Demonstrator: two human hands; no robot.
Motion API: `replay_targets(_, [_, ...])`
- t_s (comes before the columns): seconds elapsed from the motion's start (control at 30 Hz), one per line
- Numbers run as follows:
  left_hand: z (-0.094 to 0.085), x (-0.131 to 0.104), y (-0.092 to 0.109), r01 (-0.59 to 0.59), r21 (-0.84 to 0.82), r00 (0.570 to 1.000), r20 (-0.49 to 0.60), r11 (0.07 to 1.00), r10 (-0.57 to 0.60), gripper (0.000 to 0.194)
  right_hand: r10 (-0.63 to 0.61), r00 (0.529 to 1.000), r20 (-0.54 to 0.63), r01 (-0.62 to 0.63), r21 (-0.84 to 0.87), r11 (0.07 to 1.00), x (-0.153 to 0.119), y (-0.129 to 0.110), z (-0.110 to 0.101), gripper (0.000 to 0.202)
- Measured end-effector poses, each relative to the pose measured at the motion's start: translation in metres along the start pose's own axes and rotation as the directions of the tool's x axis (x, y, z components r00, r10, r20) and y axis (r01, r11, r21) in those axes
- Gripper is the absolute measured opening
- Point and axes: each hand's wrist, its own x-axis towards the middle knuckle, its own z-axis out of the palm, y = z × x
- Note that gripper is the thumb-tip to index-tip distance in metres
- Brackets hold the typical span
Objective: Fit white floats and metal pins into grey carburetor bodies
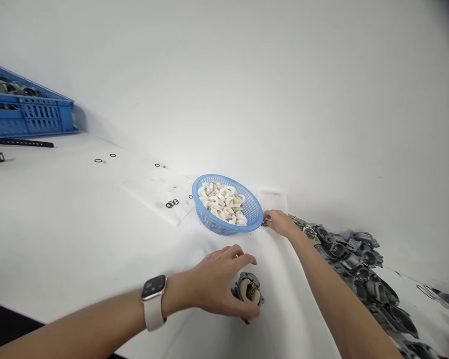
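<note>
My left hand (pixel 224 281), with a watch (pixel 153 294) on its wrist, curves around a round grey metal housing (pixel 255 279). The thumb lies along its near edge; the fingers arch over its far side. A cream-white ring sits inside the housing, with a brass-coloured piece in the middle. Farther off, my right hand (pixel 280 223) has its fingertips pinched together at small dark metal pieces (pixel 264 223), just right of a blue plastic basket (pixel 255 228). What the fingertips hold is too small to make out. White plastic rings (pixel 224 202) fill the basket.
Grey metal housings (pixel 359 264) lie heaped along the right. A shallow white tray (pixel 272 197) sits behind my right hand. Black rubber rings (pixel 170 204) lie on a white sheet (pixel 149 197). A blue crate (pixel 45 114) and black strap (pixel 22 143) are far left; a white wall rises behind.
</note>
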Motion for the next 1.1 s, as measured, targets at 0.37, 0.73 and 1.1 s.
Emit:
replay_targets(0.37, [0.014,-0.003,0.005,-0.053,0.172,0.998,-0.032,0.984,0.060,0.078,0.022,0.997,0.068,-0.017,-0.073,0.997,0.019,0.002,0.012,0.030])
replay_targets(0.73, [0.015,-0.004,0.006,-0.009,0.140,0.999,-0.046,0.990,0.016,0.055,0.012,1.000,0.007,-0.012,-0.015,1.000,-0.002,0.019,0.002,0.028])
replay_targets(1.1, [0.020,-0.001,0.000,0.012,0.147,0.992,-0.123,0.989,0.007,0.030,0.026,0.998,-0.055,-0.025,0.017,1.000,-0.003,0.016,0.008,0.029])
